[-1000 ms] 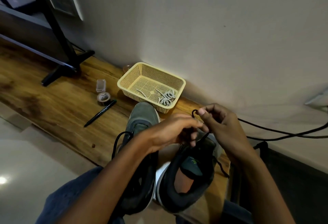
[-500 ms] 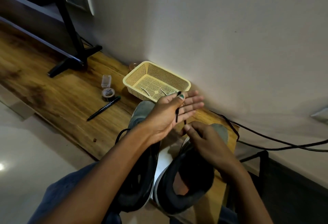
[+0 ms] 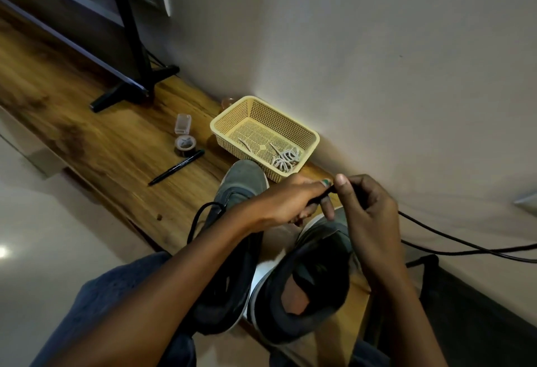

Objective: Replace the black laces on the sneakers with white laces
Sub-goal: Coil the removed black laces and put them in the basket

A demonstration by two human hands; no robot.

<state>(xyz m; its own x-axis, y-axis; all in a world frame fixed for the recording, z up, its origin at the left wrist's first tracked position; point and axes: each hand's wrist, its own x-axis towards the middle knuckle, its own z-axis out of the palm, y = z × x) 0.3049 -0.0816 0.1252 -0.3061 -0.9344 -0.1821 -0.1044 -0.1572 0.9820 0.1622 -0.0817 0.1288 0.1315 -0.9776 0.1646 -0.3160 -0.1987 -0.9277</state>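
Above the right sneaker [image 3: 308,288], left hand [image 3: 286,201] and right hand [image 3: 367,207] both pinch the black lace [image 3: 327,192]. Behind the left sneaker [image 3: 238,189], white laces [image 3: 284,160] lie in a yellow basket [image 3: 232,118] on the bench [image 3: 116,146].

Dim, warm light; floor glare at left, wide-angle bending at edges.

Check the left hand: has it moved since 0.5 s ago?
Yes. The left hand was spread open by the basket's near rim; now it has drawn back from the basket towards the right hand, fingers pinching the black lace.
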